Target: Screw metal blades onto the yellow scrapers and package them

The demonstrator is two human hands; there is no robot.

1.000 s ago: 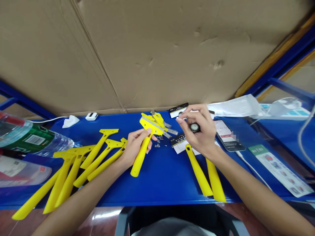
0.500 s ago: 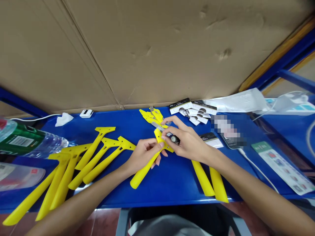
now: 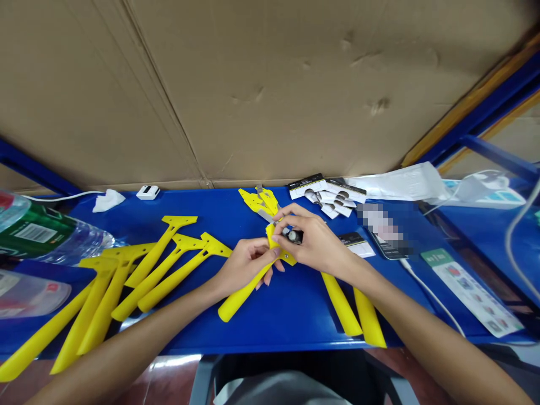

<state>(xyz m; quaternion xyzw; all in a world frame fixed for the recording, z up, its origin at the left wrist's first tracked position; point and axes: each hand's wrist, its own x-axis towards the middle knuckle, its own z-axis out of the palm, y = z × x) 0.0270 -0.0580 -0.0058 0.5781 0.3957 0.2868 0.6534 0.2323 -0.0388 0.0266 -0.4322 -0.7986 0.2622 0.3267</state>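
Observation:
My left hand [image 3: 248, 261] is closed around a yellow scraper handle [image 3: 241, 295], its thumb on the upper side just below the head. The handle slants down to the left. My right hand [image 3: 314, 239] grips a short black-handled screwdriver [image 3: 295, 236] over the scraper head; the tool's tip is hidden. Its fingertips also touch the head, where a thin metal blade [image 3: 265, 216] sticks out to the upper left. One screw shows on the head's near side. Behind my fingers lie several yellow scraper head plates [image 3: 258, 199] with metal pieces on them.
Several yellow scraper handles [image 3: 158, 275] lie at left, and two more handles [image 3: 341, 304] under my right forearm. Blade packets [image 3: 310, 185], a phone [image 3: 386, 239] with a cable and a printed card [image 3: 472, 292] are at right. A bottle [image 3: 46, 233] lies far left. Cardboard [image 3: 253, 112] stands behind.
The view has shifted slightly. The screwdriver's handle has turned a little in my right fingers, and more of the scraper head's screw side shows. Both hands keep their hold.

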